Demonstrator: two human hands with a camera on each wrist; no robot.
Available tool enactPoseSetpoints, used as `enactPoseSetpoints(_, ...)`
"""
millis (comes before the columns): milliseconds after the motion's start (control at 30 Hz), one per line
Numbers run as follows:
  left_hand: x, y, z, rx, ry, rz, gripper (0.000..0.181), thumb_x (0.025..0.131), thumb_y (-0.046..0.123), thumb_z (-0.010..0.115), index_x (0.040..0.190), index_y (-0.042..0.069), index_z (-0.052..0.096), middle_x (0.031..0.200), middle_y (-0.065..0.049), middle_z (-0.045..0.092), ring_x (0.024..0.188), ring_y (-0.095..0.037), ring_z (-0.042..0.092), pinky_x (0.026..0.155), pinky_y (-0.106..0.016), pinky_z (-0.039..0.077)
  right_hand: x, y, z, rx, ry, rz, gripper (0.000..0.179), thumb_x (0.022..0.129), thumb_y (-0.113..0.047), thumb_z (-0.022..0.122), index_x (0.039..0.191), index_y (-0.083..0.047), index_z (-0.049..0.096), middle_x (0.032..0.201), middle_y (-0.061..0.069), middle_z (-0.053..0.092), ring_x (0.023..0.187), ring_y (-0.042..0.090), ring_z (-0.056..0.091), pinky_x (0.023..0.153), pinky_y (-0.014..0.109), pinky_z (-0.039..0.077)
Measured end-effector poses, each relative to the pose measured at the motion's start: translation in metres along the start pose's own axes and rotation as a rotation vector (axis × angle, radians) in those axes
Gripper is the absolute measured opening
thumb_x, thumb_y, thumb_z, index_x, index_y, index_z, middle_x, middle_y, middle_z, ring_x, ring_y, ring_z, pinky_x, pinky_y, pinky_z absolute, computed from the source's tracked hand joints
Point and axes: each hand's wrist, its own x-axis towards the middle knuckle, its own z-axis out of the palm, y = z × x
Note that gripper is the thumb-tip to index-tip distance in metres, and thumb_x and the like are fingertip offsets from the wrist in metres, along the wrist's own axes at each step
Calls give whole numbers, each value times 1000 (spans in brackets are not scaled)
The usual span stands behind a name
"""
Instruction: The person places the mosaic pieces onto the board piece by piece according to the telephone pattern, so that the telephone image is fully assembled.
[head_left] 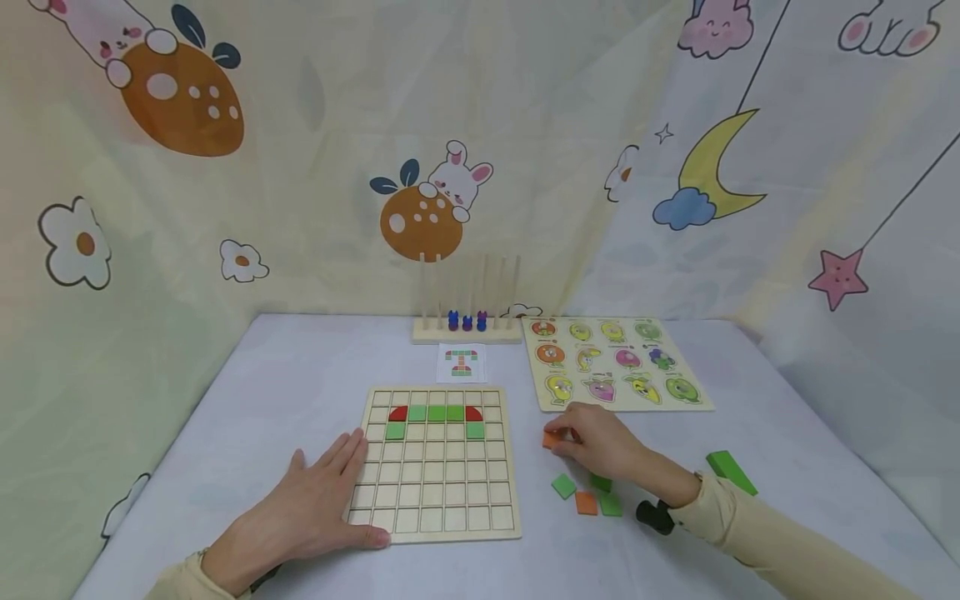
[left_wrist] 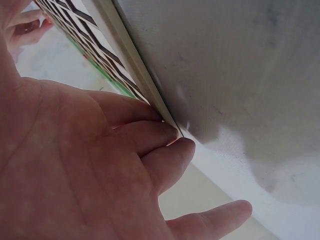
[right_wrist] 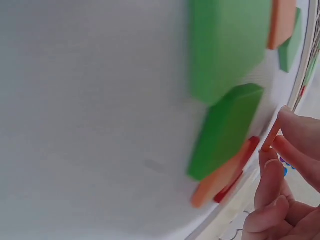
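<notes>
My left hand (head_left: pixel 307 504) lies along the left edge of a wooden grid board (head_left: pixel 420 497), its fingers extended and thumb at the near left corner. Two red quarter-round tiles (head_left: pixel 398 413) and several green square tiles (head_left: pixel 437 413) sit in the board's upper cells. To the right of the board, my right hand (head_left: pixel 603 442) pinches an orange square tile (head_left: pixel 551 440) between thumb and fingers. The right wrist view shows this orange tile (right_wrist: pixel 272 136) held by its edges. Below that hand lie loose green tiles (head_left: pixel 564 486) and another orange tile (head_left: pixel 587 503).
A pattern card (head_left: pixel 461 363) lies beyond the board. Behind it stands a wooden peg rack (head_left: pixel 467 333) with blue and purple beads. A fruit puzzle board (head_left: pixel 618 367) is at the back right. Near the right sleeve lies a long green block (head_left: pixel 731 472).
</notes>
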Motion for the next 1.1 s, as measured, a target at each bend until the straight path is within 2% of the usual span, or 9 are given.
enactPoseSetpoints(200,0,0,0,10,2,1,139,65,92,64,160,-2,27,170,-19,24,156,-39,29,107,-84,22,9,-17,-1,15,16,-55,25,89,-13,79,113,-5,78,95,-2,73,72,3,51,62,18,45)
enactPoseSetpoints(533,1,3,-1,7,-16,-21,140,63,92,66,160,-1,27,170,-19,23,156,-39,28,108,-84,20,37,-52,10,49,-17,-149,25,91,-16,78,114,-8,79,91,-3,70,71,4,50,61,18,44)
enactPoseSetpoints(767,2,2,0,4,-22,-25,140,63,92,66,160,-1,28,170,-18,23,156,-39,28,108,-84,20,59,-78,19,42,-35,-205,24,91,-18,78,113,-9,80,90,-2,69,75,12,54,63,19,42)
enactPoseSetpoints(933,3,2,0,11,-33,-33,141,62,94,64,160,-1,27,171,-18,23,156,-39,27,108,-84,20,74,-94,28,4,-44,-262,23,92,-18,77,113,-9,80,92,0,72,78,12,55,65,19,41)
enactPoseSetpoints(1100,3,2,0,21,-27,-23,140,63,94,63,160,-1,28,170,-18,24,156,-39,29,107,-84,21,89,-106,35,-71,-48,-277,20,93,-22,77,111,-12,81,93,-2,75,77,7,55,62,18,40)
